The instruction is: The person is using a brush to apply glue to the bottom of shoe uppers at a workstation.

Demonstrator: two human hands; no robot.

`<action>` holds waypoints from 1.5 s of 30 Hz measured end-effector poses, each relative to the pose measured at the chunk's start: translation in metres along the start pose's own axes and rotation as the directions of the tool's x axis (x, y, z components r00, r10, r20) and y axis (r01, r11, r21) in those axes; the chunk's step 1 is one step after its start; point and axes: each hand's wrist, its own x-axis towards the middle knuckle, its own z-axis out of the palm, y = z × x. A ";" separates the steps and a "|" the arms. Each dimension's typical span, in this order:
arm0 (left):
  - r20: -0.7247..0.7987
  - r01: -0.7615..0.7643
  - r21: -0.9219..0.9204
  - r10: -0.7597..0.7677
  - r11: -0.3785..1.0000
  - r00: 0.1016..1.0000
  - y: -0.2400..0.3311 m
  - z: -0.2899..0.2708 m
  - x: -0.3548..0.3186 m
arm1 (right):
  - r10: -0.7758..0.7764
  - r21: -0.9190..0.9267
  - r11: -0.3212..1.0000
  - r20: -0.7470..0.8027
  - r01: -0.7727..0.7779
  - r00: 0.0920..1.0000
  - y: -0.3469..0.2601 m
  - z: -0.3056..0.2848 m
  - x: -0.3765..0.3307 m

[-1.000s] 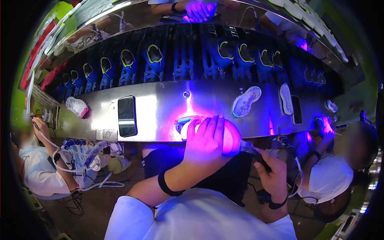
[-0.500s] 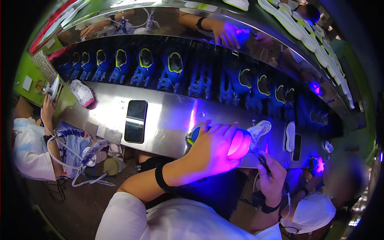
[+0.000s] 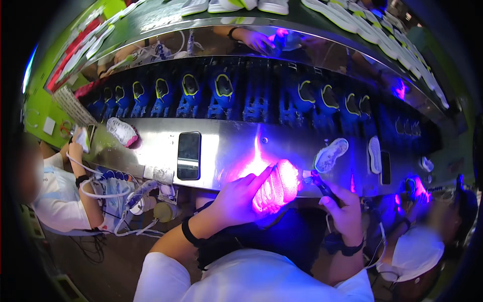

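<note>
Steel made up the long worktop, which ran across the whole view and glowed violet at its near edge. Behind it, a dark belt carried a row of blue shoes with yellow-rimmed openings, set side by side. A black phone lay flat on the worktop, well to the left of the glow. A pale shoe sole lay on the metal to the right, and a narrower white sole lay just beyond it. Farther left, a white and pink shoe rested near a neighbour's hand.

At the near edge, the left hand was wrapped around a shoe lit bright pink, fingers curled over its side and thumb stretched along the top. This shoe sat just over the worktop's front lip, in front of the person's chest. The right hand was clenched around a small dark torch, its tip pointed at the shoe's toe and nearly touching it. Both wrists wore dark bands.
</note>
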 end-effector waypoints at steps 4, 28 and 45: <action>0.023 -0.049 -0.165 0.053 0.985 0.998 0.011 0.003 -0.012 | -0.158 -0.082 0.983 0.082 0.165 0.984 -0.023 0.002 0.007; 0.469 0.552 -0.565 -0.311 0.614 0.827 0.035 0.021 -0.005 | -0.006 0.062 0.998 0.174 -0.005 0.985 0.047 -0.009 -0.027; 0.347 0.510 -0.738 -0.399 0.442 0.849 0.017 0.027 -0.008 | 0.005 -0.033 0.999 0.377 0.008 0.926 0.030 -0.037 -0.035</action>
